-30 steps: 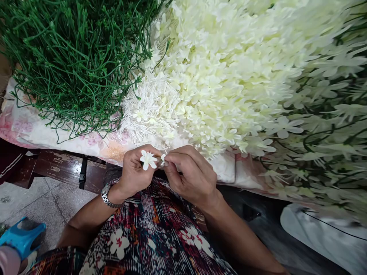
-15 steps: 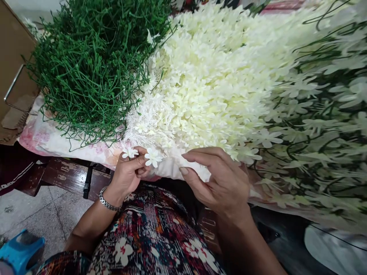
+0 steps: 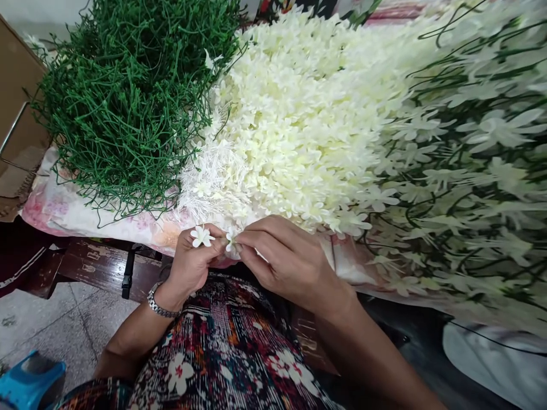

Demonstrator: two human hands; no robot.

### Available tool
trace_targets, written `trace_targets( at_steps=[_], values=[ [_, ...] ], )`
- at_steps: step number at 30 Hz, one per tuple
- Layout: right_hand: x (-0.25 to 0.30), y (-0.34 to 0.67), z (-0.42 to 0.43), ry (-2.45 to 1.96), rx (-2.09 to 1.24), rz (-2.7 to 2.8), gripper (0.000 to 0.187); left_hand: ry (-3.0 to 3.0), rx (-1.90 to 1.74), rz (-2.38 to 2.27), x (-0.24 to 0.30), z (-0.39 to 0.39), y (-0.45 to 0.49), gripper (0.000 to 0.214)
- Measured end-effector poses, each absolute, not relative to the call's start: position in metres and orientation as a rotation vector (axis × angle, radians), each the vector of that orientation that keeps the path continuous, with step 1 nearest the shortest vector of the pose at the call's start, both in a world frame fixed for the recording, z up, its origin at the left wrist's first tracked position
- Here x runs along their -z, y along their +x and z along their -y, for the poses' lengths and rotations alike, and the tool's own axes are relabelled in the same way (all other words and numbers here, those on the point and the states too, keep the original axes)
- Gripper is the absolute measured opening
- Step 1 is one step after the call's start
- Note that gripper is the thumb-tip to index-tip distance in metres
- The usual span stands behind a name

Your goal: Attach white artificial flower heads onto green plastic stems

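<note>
My left hand (image 3: 191, 263), with a metal watch at its wrist, is closed on a small white artificial flower (image 3: 201, 236) that shows its open petals above the thumb. Between my two hands is a second white blossom (image 3: 231, 239). The fingertips of my right hand (image 3: 288, 259) pinch this blossom from the right, while my left fingertips meet it from the other side. Any stems inside the left fist are hidden. Just beyond my hands lies a small heap of thin white stamen-like strands (image 3: 211, 182).
A large tangle of green plastic stems (image 3: 128, 108) lies at the left. Loose cream-white petals (image 3: 299, 125) pile across the middle, and finished-looking flowers on green stems (image 3: 461, 171) at the right. A floral cloth (image 3: 98, 210) covers the surface; a cardboard box (image 3: 19, 85) stands far left.
My right hand has moved left and its fingertips have closed on the white blossom at my left fingers. Half a second ago it was open and apart from it.
</note>
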State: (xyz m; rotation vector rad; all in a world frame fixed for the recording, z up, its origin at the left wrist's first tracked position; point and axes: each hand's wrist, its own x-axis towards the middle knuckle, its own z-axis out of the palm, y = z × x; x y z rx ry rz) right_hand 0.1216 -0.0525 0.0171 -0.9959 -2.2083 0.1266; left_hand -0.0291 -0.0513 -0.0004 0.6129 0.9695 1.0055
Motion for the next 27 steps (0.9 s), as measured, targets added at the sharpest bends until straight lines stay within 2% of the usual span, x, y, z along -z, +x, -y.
trace_targets(
  at_steps=[13, 20, 21, 24, 27],
  values=[
    [0.0, 0.119, 0.05, -0.996, -0.236, 2.183, 0.01, 0.735, -1.041, -1.017, 0.009, 0.047, -0.024, 0.021],
    [-0.006, 0.121, 0.05, -1.028, -0.347, 2.141, 0.008, 0.849, -0.948, -0.984, 0.009, 0.049, -0.032, 0.014],
    [-0.01, 0.124, 0.051, -1.038, -0.355, 2.131, 0.008, 0.89, -0.906, -0.939, 0.006, 0.049, -0.033, 0.016],
    [-0.028, 0.141, 0.054, -1.118, -0.262, 2.051, 0.012, 1.04, -0.82, -0.815, -0.003, 0.049, -0.038, 0.049],
    [-0.05, 0.184, 0.06, -1.295, 0.138, 1.821, 0.024, 1.111, -0.846, -0.763, -0.006, 0.05, -0.04, 0.061]
  ],
)
